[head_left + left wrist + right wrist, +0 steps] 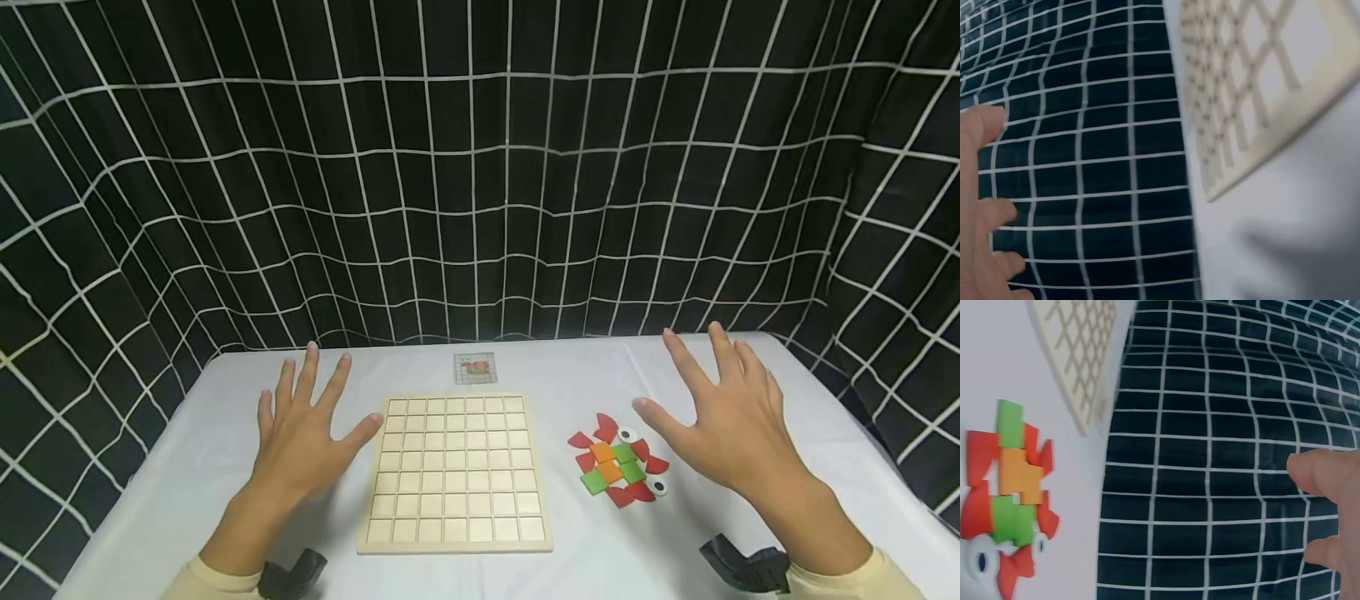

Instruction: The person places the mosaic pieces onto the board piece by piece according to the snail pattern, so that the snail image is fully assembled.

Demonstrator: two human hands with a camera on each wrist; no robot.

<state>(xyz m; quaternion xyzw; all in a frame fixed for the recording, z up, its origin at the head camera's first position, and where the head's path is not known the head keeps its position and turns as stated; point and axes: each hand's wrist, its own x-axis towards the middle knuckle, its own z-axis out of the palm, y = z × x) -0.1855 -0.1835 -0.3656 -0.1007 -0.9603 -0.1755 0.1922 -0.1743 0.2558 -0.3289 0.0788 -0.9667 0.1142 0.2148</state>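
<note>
My left hand [300,442] is raised with spread fingers beside the left edge of a pale wooden grid board [454,483], holding nothing. On the other side, my right hand [731,425] hovers with fingers apart, to the right of a loose cluster of flat pieces. That cluster has orange squares [610,472], green squares [594,482], red quarter-round pieces [619,497] and two white round eye pieces [627,435]. The right wrist view shows the same green [1010,424] and orange pieces apart from the hand. Each compartment of the board shows bare wood.
Behind the board lies a small picture card [475,368] with a colored figure on a grid. A white cloth covers the table [517,575]. Black fabric with white grid lines [480,183] hangs behind and at both sides.
</note>
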